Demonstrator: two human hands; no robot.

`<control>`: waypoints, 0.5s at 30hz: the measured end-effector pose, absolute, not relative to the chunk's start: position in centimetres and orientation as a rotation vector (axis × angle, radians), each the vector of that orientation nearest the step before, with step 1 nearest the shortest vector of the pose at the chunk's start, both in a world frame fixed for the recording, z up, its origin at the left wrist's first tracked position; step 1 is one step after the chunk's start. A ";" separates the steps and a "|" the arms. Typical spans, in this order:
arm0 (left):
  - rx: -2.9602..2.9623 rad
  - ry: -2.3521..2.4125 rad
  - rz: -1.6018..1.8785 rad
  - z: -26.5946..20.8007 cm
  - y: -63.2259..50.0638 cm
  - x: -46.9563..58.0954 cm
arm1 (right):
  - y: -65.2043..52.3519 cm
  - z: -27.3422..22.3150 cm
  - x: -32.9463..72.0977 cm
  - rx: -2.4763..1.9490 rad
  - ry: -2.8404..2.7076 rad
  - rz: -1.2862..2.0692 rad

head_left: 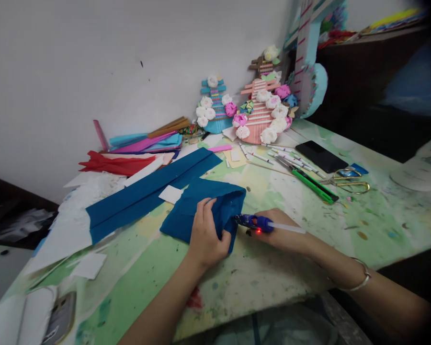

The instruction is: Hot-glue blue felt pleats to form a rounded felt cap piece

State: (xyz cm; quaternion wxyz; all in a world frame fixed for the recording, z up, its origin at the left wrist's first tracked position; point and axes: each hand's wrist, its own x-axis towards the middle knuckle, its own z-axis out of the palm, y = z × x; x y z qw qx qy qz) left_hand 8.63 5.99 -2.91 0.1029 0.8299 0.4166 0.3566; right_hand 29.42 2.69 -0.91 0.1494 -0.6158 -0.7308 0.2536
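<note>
A folded piece of dark blue crepe paper (181, 211) lies on the table like an open pouch, its mouth facing right. My left hand (209, 235) grips the near edge of that mouth, thumb inside and fingers over the top. In my right hand (278, 230) is a blue hot glue gun (255, 222) with a red light lit and a clear glue stick poking out of its back. Its nozzle points left into the mouth of the paper; whether the tip touches is hard to see. Beyond lies a long strip of blue crepe paper (147, 191).
A green utility knife (314, 184), scissors (350, 186), a black phone (321, 155) and several pens lie at the right. Bundles of coloured paper (143, 143) are piled back left. Flower-decorated instrument shapes (260, 112) lean on the wall.
</note>
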 end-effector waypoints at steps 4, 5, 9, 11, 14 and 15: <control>2.496 1.081 1.023 -2.6 6.1 8.3 | 1.3 -1.2 30.3 -1.669 -2.047 0.691; 2.507 1.028 1.017 -2.6 6.1 8.2 | 0.9 -1.4 30.7 -1.641 -2.015 0.695; 2.428 0.804 1.076 -3.1 6.7 7.1 | -1.5 -2.0 32.6 -1.555 -1.766 0.711; 2.372 0.756 1.097 -3.1 7.5 6.6 | -3.0 -2.4 33.7 -1.575 -1.580 0.720; 2.500 0.805 0.912 -2.2 9.4 6.9 | -5.5 -3.4 35.4 -1.696 -1.271 0.688; 2.595 0.842 0.778 -1.8 10.0 7.3 | -6.3 -3.9 36.0 -1.741 -1.162 0.643</control>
